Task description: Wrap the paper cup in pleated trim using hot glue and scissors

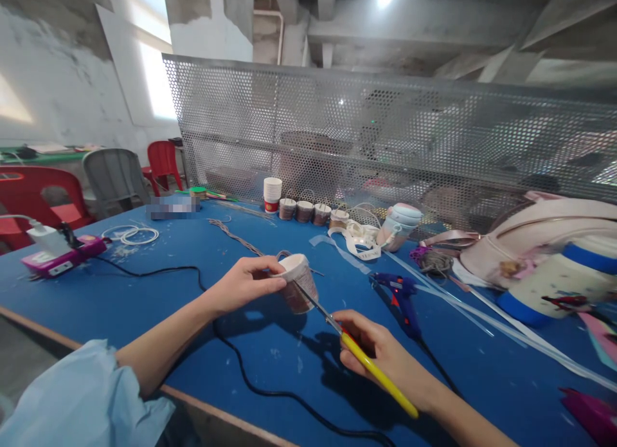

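My left hand pinches the white rim of a small paper cup, its thumb and fingers closed on the edge. Brownish cord covers the cup's side, and the cup is tilted over the table. My right hand is closed round yellow-handled long-nose pliers. Their thin metal jaws reach the cup's near side, just under the rim; whether they grip anything there I cannot tell. Behind the cup, a bundle of brown cord trails across the blue table.
A blue glue gun lies to the right, with clear strips beside it. Several cord-wrapped cups and a stack of paper cups line the back. A black cable runs near my arms; a purple power strip sits left.
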A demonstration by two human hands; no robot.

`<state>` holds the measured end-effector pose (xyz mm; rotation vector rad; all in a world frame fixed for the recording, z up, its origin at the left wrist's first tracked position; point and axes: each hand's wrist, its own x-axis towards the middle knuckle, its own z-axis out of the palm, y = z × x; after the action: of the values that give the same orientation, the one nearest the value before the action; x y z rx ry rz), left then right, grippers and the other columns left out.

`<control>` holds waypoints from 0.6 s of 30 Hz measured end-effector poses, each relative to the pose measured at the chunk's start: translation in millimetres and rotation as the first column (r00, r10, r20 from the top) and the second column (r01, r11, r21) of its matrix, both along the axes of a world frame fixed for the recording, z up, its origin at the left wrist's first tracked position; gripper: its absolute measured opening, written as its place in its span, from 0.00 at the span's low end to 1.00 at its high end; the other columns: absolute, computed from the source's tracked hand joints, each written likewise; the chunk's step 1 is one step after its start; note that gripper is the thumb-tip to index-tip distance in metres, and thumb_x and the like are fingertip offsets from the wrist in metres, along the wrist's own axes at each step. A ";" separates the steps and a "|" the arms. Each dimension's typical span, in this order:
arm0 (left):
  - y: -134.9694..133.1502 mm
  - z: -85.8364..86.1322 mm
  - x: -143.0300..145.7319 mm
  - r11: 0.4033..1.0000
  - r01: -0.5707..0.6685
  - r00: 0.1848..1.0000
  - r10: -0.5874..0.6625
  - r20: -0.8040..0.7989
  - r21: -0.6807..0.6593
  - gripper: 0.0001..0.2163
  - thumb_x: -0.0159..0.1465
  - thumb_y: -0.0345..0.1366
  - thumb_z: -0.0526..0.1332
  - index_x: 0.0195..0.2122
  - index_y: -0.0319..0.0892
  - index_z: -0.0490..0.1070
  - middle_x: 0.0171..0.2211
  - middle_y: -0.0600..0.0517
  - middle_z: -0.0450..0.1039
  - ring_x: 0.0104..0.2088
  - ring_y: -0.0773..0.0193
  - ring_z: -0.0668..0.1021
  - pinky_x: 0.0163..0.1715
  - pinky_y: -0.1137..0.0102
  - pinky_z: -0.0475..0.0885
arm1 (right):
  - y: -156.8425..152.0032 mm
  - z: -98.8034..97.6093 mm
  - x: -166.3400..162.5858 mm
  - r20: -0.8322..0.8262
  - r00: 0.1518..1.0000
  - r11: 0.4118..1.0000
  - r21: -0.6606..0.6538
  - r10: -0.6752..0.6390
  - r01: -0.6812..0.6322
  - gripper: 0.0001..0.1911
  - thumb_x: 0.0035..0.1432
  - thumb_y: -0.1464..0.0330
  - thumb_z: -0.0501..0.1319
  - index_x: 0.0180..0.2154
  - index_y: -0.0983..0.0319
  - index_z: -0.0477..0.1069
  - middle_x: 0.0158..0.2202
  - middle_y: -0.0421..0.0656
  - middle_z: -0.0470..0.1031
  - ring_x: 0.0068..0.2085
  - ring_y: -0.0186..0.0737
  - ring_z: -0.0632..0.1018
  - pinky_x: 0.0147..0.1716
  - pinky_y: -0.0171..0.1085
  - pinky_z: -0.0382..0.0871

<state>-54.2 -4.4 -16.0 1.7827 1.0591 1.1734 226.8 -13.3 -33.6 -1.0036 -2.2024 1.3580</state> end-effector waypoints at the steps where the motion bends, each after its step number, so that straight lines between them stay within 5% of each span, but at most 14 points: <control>1: -0.1 0.0 0.1 1.000 0.007 1.000 -0.007 -0.006 0.007 0.12 0.58 0.43 0.63 0.31 0.37 0.74 0.31 0.51 0.70 0.32 0.65 0.69 0.33 0.71 0.65 | 0.3 -0.4 0.1 -0.006 1.000 1.000 -0.001 0.002 -0.002 0.21 0.59 0.54 0.60 0.49 0.57 0.64 0.29 0.36 0.58 0.28 0.33 0.59 0.28 0.33 0.56; 18: -1.1 0.3 0.6 0.998 0.058 0.998 -0.058 0.003 -0.007 0.10 0.59 0.39 0.62 0.33 0.35 0.74 0.31 0.51 0.70 0.33 0.66 0.71 0.34 0.72 0.66 | 0.6 -2.7 0.9 -0.046 0.999 0.999 -0.046 0.019 -0.021 0.20 0.60 0.55 0.60 0.49 0.57 0.62 0.29 0.35 0.56 0.29 0.33 0.58 0.28 0.33 0.54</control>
<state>-53.6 -5.5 -15.7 1.7941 1.0013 1.1357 227.7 -12.7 -36.3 -0.9603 -2.1622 1.4331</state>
